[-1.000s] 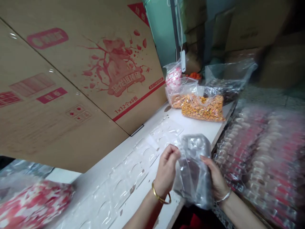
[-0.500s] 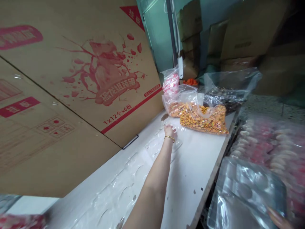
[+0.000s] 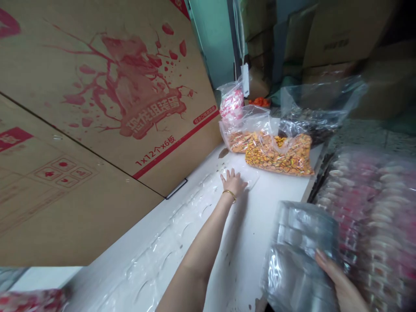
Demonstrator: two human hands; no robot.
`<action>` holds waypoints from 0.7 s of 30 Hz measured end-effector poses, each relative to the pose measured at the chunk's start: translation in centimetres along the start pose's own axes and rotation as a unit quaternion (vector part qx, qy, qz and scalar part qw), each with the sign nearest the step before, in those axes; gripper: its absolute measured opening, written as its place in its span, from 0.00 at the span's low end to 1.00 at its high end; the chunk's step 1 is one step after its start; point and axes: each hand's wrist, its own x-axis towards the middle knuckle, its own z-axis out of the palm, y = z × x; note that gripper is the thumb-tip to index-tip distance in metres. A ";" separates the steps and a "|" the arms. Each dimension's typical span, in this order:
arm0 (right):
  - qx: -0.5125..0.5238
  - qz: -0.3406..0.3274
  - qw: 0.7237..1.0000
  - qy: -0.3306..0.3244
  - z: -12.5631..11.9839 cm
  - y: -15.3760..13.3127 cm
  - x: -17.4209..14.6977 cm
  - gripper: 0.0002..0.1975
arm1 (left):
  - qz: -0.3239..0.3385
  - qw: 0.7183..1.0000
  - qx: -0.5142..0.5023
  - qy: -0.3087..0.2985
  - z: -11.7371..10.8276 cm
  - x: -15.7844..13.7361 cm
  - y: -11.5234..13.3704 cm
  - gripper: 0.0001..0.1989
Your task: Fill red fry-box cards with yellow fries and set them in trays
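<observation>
My left hand (image 3: 232,183), with a gold bangle on the wrist, is stretched far out over the white table. Its fingers are spread and lie on or just above a thin clear plastic tray (image 3: 251,177); contact is hard to tell. A row of clear plastic trays with round hollows (image 3: 175,229) runs along the table beneath and left of my arm. At the lower right, my right hand (image 3: 341,281) grips a stack of clear plastic trays (image 3: 299,260), thumb on top and the other fingers hidden below. The stack is slightly blurred and overlaps the table's right edge.
Large printed cartons (image 3: 107,143) wall off the left side. Clear bags of orange-yellow pieces (image 3: 279,158) stand at the table's far end, near a bag of pink-and-white pieces (image 3: 232,104) and a bag of dark pieces (image 3: 308,123). Packed red-and-white goods (image 3: 373,216) lie right of the table.
My right hand has brought the tray stack leftward to the table's edge. My left hand's fingers have spread, and the tray by them has shifted slightly right. The view has shifted a little.
</observation>
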 end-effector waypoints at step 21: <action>0.005 -0.077 0.981 -0.175 3.2 -1.4 -8.9 0.29 | -0.002 0.820 -0.549 -0.163 -7.2 -25.7 9.4 0.15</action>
